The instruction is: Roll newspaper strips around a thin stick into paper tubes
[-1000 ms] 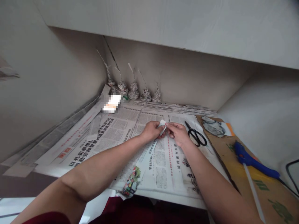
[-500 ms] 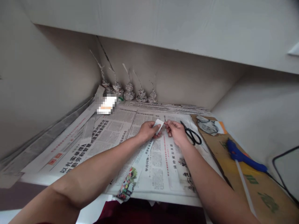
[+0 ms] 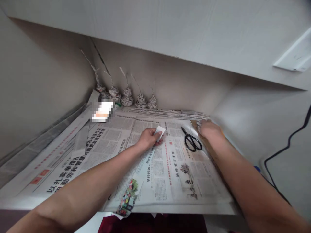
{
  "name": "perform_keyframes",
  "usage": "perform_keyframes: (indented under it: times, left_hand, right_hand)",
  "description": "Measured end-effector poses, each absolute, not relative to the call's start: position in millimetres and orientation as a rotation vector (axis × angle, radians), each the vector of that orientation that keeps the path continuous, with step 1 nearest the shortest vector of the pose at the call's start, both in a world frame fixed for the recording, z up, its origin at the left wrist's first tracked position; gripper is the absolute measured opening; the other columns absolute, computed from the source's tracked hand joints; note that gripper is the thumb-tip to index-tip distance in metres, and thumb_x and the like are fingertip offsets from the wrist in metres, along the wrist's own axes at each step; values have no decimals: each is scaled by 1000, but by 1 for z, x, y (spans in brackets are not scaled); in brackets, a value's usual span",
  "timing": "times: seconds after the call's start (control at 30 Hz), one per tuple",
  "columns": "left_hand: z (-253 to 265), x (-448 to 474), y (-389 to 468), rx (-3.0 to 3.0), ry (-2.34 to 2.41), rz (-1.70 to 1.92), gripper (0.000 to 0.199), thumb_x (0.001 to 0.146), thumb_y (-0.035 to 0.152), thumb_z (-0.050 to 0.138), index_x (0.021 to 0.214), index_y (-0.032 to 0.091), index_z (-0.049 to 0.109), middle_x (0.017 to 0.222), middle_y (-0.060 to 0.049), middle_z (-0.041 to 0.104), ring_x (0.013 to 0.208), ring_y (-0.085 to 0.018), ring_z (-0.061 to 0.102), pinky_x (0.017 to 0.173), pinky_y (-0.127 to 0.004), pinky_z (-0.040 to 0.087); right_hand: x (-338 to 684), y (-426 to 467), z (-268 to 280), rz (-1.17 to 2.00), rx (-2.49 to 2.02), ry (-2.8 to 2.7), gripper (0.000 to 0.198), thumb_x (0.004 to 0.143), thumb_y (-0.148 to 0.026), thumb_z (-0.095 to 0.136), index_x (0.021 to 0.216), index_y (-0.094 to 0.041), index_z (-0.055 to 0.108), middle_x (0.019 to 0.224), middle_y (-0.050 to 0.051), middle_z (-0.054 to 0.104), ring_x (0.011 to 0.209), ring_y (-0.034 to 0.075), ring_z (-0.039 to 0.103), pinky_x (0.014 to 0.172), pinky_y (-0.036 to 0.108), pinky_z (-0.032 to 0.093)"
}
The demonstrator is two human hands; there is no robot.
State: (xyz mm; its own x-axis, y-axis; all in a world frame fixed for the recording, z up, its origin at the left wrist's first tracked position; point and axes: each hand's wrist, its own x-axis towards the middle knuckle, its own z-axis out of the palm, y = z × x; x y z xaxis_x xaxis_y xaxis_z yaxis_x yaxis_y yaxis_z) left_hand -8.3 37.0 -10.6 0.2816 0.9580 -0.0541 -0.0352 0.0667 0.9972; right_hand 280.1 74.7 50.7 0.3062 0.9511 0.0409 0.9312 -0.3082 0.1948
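Observation:
My left hand (image 3: 149,138) is closed on a small white piece of paper (image 3: 159,132), pinched between thumb and fingers above the newspaper (image 3: 160,171). Over to the right, my right hand (image 3: 210,130) lies over a crumpled greyish piece (image 3: 200,123) on the cardboard (image 3: 194,123). Its fingers point away and are mostly hidden, so I cannot see whether they grip that piece. Between my hands, nearer the right one, black-handled scissors (image 3: 191,141) rest on the newspaper.
Several woven gourd-shaped paper pieces (image 3: 127,96) stand along the back wall. Thin rolled paper sticks (image 3: 170,114) lie in front of them. A blurred bright rectangle (image 3: 103,111) is at back left. A black cable (image 3: 274,157) hangs at right, and a white overhang (image 3: 170,29) spans above.
My right hand has moved away from the white paper, past the scissors to the crumpled piece. My left hand still holds the paper. The view has shifted slightly right.

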Motion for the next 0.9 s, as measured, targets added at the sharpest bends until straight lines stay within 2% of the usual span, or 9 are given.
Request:
perform_keyframes:
  times: [0.13,0.37,0.5,0.6,0.67,0.73,0.8,0.87,0.9]
  left_hand:
    - [-13,-8,39,1279,1019,975,28,77,40,60,77,12,61,63,-5,62,54,-12,59,48,-22,48]
    - [-13,-7,39,1257,1032,967,23,79,35,58,76,13,60,62,-3,62,52,-11,58,47,-21,48]
    - [-11,-7,38,1237,1031,964,22,80,34,57,77,13,61,60,-2,61,50,-11,58,48,-21,48]
    - [-9,-7,38,1229,1025,963,22,80,34,57,77,13,62,60,-2,61,50,-10,57,47,-21,48]
    - [-8,-7,37,1233,1015,964,23,81,34,56,77,13,62,60,-2,61,49,-10,57,47,-21,47]
    - [-7,-8,37,1239,1006,968,24,82,35,55,76,12,62,59,-2,61,47,-10,56,46,-21,47]
    - [-5,-8,36,1234,1007,968,25,82,35,54,75,12,61,58,-2,60,46,-10,55,45,-21,46]
    - [-3,-8,35,1212,1001,961,25,82,36,55,74,12,60,56,-2,59,45,-9,54,44,-20,45]
    - [-2,-8,35,1196,997,959,25,82,36,55,74,12,60,55,-1,59,45,-9,54,43,-20,44]
  right_hand:
    - [310,72,35,253,2335,1798,39,85,-15,37,121,-14,53,104,20,64,97,30,62,75,39,45]
    - [323,89,21,331,2444,1757,33,86,-22,37,105,-15,63,102,17,66,98,28,62,75,36,46]
    - [324,92,23,293,2595,1713,45,90,-41,31,109,-15,62,108,19,64,102,30,59,79,39,45]
    - [318,93,28,181,2712,1615,66,82,-64,31,115,-14,59,113,21,61,105,34,56,79,42,45]
    - [309,91,34,53,2770,1532,75,78,-70,33,120,-12,55,117,22,58,108,36,54,80,44,45]
    - [293,86,41,90,2799,1497,74,76,-66,44,124,-10,51,123,23,53,113,38,50,84,47,43]
    - [269,78,48,357,2798,1581,72,72,-56,57,126,-10,48,129,24,47,119,41,42,88,51,39]
    - [239,66,51,537,2752,1876,56,77,-46,56,120,-11,54,127,23,50,121,39,40,92,52,35]
    - [223,60,51,420,2734,2059,44,81,-42,51,111,-12,60,117,21,57,118,36,45,92,48,36]
